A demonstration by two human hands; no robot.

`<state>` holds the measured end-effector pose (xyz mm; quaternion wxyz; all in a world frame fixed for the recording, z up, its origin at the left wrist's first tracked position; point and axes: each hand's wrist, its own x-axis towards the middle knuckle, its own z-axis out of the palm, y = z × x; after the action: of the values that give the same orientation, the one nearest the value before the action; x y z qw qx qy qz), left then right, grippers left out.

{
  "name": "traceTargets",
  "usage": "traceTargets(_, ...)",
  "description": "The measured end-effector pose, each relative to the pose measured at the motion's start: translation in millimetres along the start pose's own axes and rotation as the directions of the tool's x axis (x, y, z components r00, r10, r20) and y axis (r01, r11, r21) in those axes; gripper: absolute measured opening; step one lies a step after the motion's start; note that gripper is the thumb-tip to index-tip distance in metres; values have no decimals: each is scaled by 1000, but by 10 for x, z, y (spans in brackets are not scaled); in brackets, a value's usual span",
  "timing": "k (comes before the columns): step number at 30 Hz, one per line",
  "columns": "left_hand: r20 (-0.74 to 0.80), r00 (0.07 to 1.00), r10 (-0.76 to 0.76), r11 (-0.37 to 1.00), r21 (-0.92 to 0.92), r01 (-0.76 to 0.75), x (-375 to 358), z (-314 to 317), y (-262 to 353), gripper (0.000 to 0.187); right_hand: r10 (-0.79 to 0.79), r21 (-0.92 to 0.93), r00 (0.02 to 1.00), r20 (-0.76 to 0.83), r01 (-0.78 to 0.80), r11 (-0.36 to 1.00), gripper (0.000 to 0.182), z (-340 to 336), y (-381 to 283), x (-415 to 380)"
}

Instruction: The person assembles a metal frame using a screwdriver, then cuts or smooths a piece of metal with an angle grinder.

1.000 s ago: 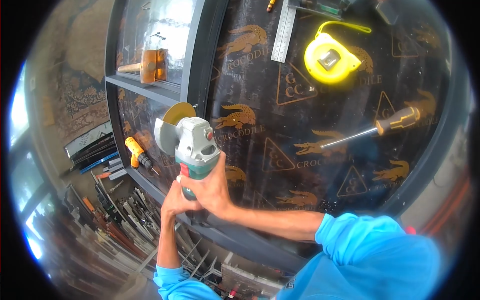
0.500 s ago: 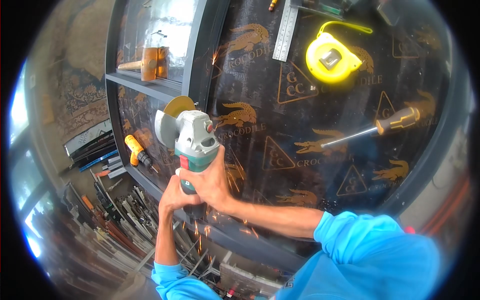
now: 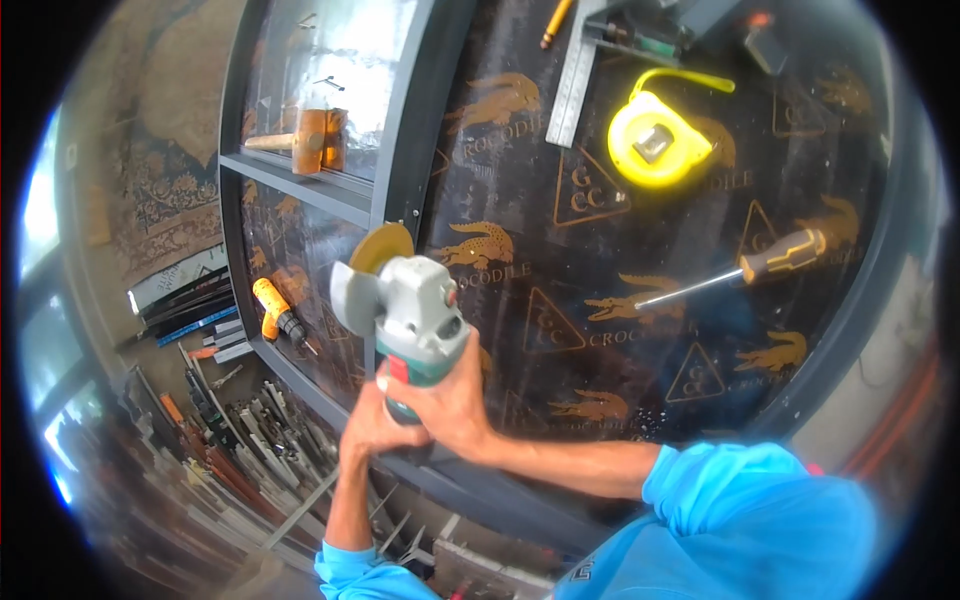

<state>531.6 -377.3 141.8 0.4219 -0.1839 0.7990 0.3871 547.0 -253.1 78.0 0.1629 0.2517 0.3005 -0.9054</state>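
Observation:
An angle grinder [image 3: 420,310] with a grey head, green body and red switch is gripped in both hands. My left hand [image 3: 375,425] wraps the rear of its body, and my right hand [image 3: 455,405] closes around it just behind the head. The tan disc [image 3: 385,246] stands up beside its pale guard [image 3: 355,300], close to the dark grey metal frame [image 3: 397,170] where a crossbar joins it. No sparks show around the disc.
On the crocodile-printed dark board lie a yellow tape measure [image 3: 655,140], a screwdriver [image 3: 760,260], a steel ruler [image 3: 572,90] and a pencil [image 3: 556,22]. A wooden mallet [image 3: 310,142] and yellow drill [image 3: 275,308] lie left. Metal lengths [image 3: 240,450] crowd the floor.
The sparks are gone. The grinder, held in both hands, has drawn back slightly toward me, away from the frame joint. The whole view has shifted a little.

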Motion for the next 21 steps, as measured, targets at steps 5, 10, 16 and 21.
traceTargets(5, -160, 954, 253, 966, -6, -258, -273, 775, 67, 83, -14, -83, 996, 88, 21, 996, 92, -328, -536, -336)
traceTargets(10, -309, 925, 220, 937, -199, -289, -472, 1680, 397, 86, -4, -366, 972, 233, 92, 926, 75, -853, -1178, -564)
traceTargets(16, -537, 793, 287, 698, -451, -557, -673, 2894, 870, 85, 180, -744, 937, 299, 111, 659, 46, -1192, -2139, -1138)
traceTargets(21, -669, 709, 223, 536, -523, -663, -899, 3462, 1147, 65, 559, -827, 773, 299, -82, 555, 45, -1432, -2487, -1070)
